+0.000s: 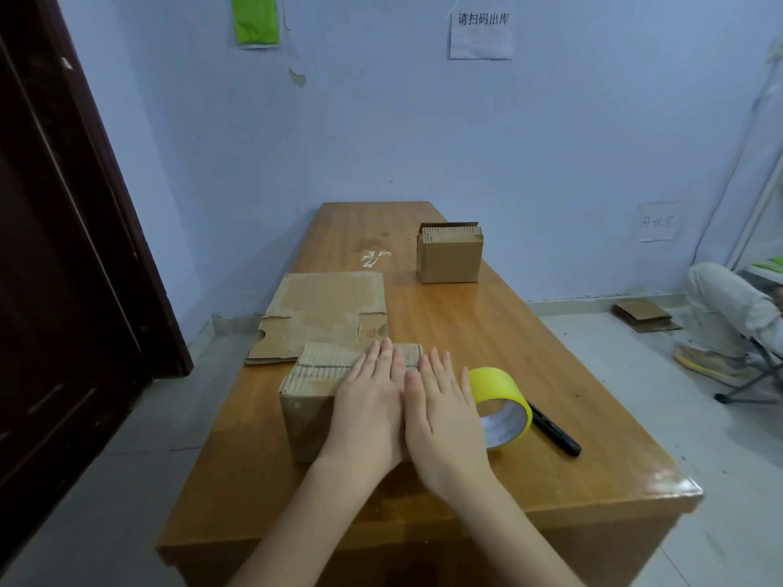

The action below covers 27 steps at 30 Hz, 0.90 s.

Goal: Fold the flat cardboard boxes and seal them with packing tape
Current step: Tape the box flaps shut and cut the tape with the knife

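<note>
Head view, and both hands are down flat on the near box (339,387), which sits toward the table's left side, close to the person. Left hand (366,400) and right hand (442,410) lie side by side, thumbs touching, fingers straight and pointing away toward the wall. Neither grip has hold of anything; they press the top flaps shut, palms spread.

Now the relation that matters: the yellow tape roll (502,406) lies on the table just beside the right hand, touching or nearly touching its outer edge, standing on its rim with the hole facing the near right corner. So the right hand is plainly the nearer one for the tape, while the left looks best placed to hold the flaps down. The flap seam appears to run left to right under the palms, along the box's long axis, so a strip would likely go that way.

A black pen (553,430) lies just beyond the roll, angled toward the table's near right corner.

Containers: the near box's inside is hidden under the flaps. A second folded box (449,254) stands farther up the table (572,417), flaps raised, contents out of sight. Flat cardboard (322,315) lies just behind the near box, awaiting folding.
</note>
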Motion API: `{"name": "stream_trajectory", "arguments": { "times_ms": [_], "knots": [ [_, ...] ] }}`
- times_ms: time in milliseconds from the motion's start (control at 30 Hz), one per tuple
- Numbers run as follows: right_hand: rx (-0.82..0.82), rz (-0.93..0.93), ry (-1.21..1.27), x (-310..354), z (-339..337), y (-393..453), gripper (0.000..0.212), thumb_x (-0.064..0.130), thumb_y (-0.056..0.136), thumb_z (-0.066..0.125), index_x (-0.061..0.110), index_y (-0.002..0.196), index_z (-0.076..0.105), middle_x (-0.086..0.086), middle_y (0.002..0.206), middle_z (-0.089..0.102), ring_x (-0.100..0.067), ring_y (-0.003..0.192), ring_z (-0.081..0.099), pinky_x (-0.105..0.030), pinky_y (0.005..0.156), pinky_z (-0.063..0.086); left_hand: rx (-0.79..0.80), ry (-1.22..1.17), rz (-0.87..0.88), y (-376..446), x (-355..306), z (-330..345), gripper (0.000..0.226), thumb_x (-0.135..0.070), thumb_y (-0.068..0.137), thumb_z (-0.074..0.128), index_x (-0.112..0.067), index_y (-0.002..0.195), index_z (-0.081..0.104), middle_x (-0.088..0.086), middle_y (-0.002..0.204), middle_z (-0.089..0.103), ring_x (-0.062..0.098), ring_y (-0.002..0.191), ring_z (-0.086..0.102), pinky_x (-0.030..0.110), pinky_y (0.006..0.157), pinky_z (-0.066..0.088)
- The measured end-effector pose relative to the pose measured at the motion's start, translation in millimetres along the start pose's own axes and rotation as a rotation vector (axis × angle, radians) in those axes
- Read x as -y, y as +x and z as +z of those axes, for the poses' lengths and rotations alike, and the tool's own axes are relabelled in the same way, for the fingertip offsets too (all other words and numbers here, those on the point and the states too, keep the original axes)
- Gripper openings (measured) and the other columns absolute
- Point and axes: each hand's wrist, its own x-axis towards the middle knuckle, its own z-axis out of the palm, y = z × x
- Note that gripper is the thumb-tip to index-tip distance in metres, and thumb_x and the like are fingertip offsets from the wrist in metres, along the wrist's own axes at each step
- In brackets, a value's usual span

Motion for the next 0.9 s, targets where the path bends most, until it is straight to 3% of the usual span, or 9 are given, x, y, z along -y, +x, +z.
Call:
{"name": "stream_trajectory", "arguments": {
  "times_ms": [100, 267, 433, 533, 600, 667, 733, 800, 900],
  "knots": [
    [-0.038, -0.024, -0.121, -1, 0, -4, 0.125, 0.073, 0.061, -0.038, 0.009, 0.151, 0.020, -0.005, 0.157, 0.025, -0.009, 0.147, 0.005, -0.020, 0.113, -0.018, -0.016, 0.006, -0.013, 0, -2, 3, 0.067, -0.035, 0.102, 0.027, -0.009, 0.149, -0.012, 0.011, 0.158, -0.013, 0.021, 0.146, -0.010, 0.034, 0.120, 0.000],
    [-0.034, -0.006, -0.151, -3, -1, -4, 0.126, 0.073, 0.063, -0.038, 0.014, 0.147, 0.035, -0.005, 0.152, 0.035, -0.011, 0.148, 0.002, -0.021, 0.112, -0.021, -0.028, 0.000, -0.022, -1, -3, 3, 0.067, -0.036, 0.102, 0.028, -0.008, 0.149, -0.010, 0.011, 0.158, -0.011, 0.021, 0.146, -0.009, 0.033, 0.119, -0.003],
    [-0.009, -0.038, -0.268, -3, -8, -8, 0.127, 0.069, 0.063, -0.042, 0.017, 0.145, 0.041, -0.006, 0.155, 0.028, -0.011, 0.147, -0.007, -0.023, 0.110, -0.026, -0.040, -0.013, -0.033, -1, -4, 3, 0.068, -0.037, 0.101, 0.029, -0.007, 0.150, -0.007, 0.012, 0.159, -0.007, 0.022, 0.146, -0.005, 0.034, 0.120, 0.001],
    [0.042, -0.091, -0.256, -4, -21, -5, 0.124, 0.071, 0.063, -0.038, 0.022, 0.144, 0.042, -0.004, 0.159, 0.014, -0.009, 0.145, -0.015, -0.023, 0.108, -0.027, -0.023, -0.014, -0.029, 0, -4, 1, 0.082, -0.045, 0.095, 0.042, -0.006, 0.150, -0.005, 0.013, 0.159, -0.005, 0.022, 0.147, -0.003, 0.034, 0.120, 0.000],
    [-0.010, -0.134, -0.157, -8, -36, -2, 0.096, 0.068, 0.083, -0.017, 0.022, 0.141, 0.045, -0.001, 0.160, 0.008, -0.008, 0.144, -0.014, -0.023, 0.112, -0.016, -0.001, 0.003, -0.028, -1, -5, -1, 0.097, -0.053, 0.088, 0.054, -0.005, 0.150, -0.004, 0.014, 0.158, -0.004, 0.023, 0.147, -0.001, 0.033, 0.117, 0.000],
    [-0.195, -0.088, -0.054, -23, -55, 7, 0.050, 0.039, 0.102, 0.023, 0.015, 0.136, 0.050, -0.001, 0.158, 0.019, -0.013, 0.147, 0.004, -0.023, 0.113, 0.005, -0.001, 0.040, -0.023, -2, -5, -1, 0.103, -0.059, 0.084, 0.056, -0.006, 0.150, -0.003, 0.015, 0.158, -0.004, 0.025, 0.147, 0.000, 0.033, 0.117, 0.002],
    [-0.317, 0.021, -0.063, -52, -74, 20, 0.034, 0.013, 0.099, 0.039, 0.007, 0.128, 0.055, -0.008, 0.150, 0.036, -0.023, 0.140, 0.028, -0.023, 0.105, 0.024, 0.006, 0.061, -0.004, -1, -5, -2, 0.101, -0.061, 0.084, 0.054, -0.012, 0.151, -0.004, 0.017, 0.158, -0.003, 0.027, 0.146, 0.001, 0.034, 0.117, 0.004],
    [-0.201, 0.160, -0.241, -86, -86, 31, 0.033, 0.012, 0.095, 0.042, 0.003, 0.125, 0.053, -0.015, 0.137, 0.047, -0.031, 0.127, 0.040, -0.032, 0.098, 0.033, 0.028, 0.086, 0.025, 0, -5, -5, 0.094, -0.061, 0.085, 0.052, -0.024, 0.151, -0.003, 0.020, 0.157, 0.000, 0.029, 0.146, 0.003, 0.035, 0.117, 0.008],
    [0.059, 0.285, -0.502, -112, -85, 28, 0.037, 0.031, 0.099, 0.040, 0.006, 0.124, 0.051, -0.014, 0.127, 0.050, -0.031, 0.120, 0.043, -0.037, 0.094, 0.040, 0.059, 0.117, 0.041, 2, -7, -9, 0.079, -0.061, 0.083, 0.053, -0.035, 0.147, 0.016, 0.024, 0.156, 0.005, 0.032, 0.145, 0.010, 0.035, 0.115, 0.014]
  ]
}}
